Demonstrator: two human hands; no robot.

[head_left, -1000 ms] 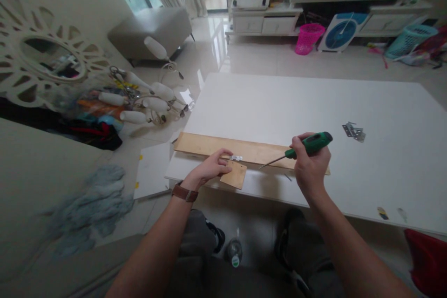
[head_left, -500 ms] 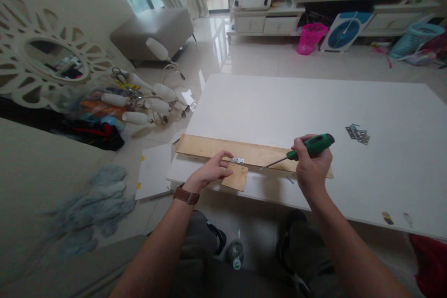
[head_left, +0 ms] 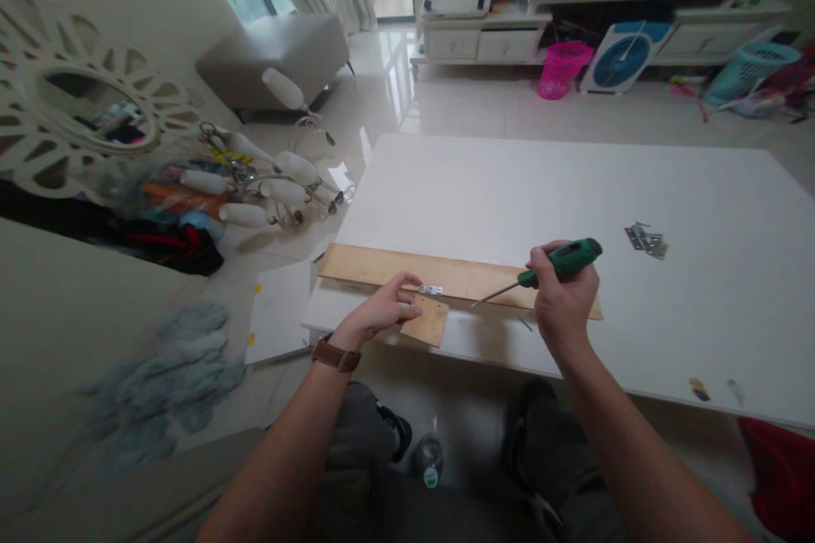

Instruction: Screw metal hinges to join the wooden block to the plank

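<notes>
a small hinge point(head_left: 431, 290) joins the wooden piece point(head_left: 428, 321) to a long plank point(head_left: 382, 265) at the table point(head_left: 509, 187) edge nearest the person. left hand point(head_left: 382, 310) fingers curl down onto the wooden piece. right hand point(head_left: 564, 305) fingers are clamped around a green screwdriver point(head_left: 564, 259), its tip near the hinge.

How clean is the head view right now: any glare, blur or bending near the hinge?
Head view: soft daylight, glare only on the floor tiles beyond the table; hinge and screwdriver fairly sharp; the mirror at the left edge is soft; the wide lens bows the table's edges.
</notes>
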